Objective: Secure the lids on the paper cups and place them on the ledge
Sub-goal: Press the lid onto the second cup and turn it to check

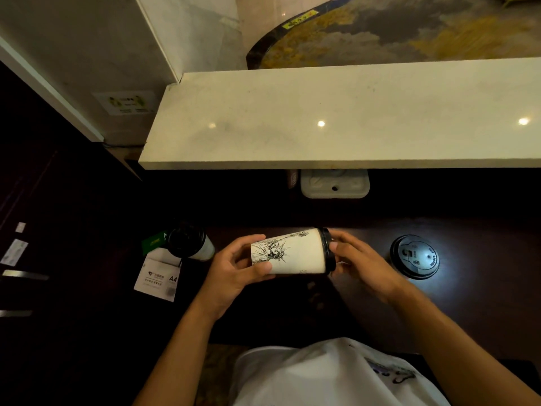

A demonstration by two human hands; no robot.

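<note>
At the centre of the frame a paper cup [292, 252] lies on its side, held above the dark surface [366, 303]. The left hand [234, 266] has its grip wrapped around the cup's base end; the right hand [355, 259] pinches the black lid [328, 249] at the cup's mouth. A second cup [191, 244] with a black lid stands at centre left, beside a paper packet [158, 281]. A loose lid [415, 257] lies flat at centre right. The pale ledge [336, 118] crosses the upper frame.

Dim, glare spots, wide-angle edge distortion
</note>
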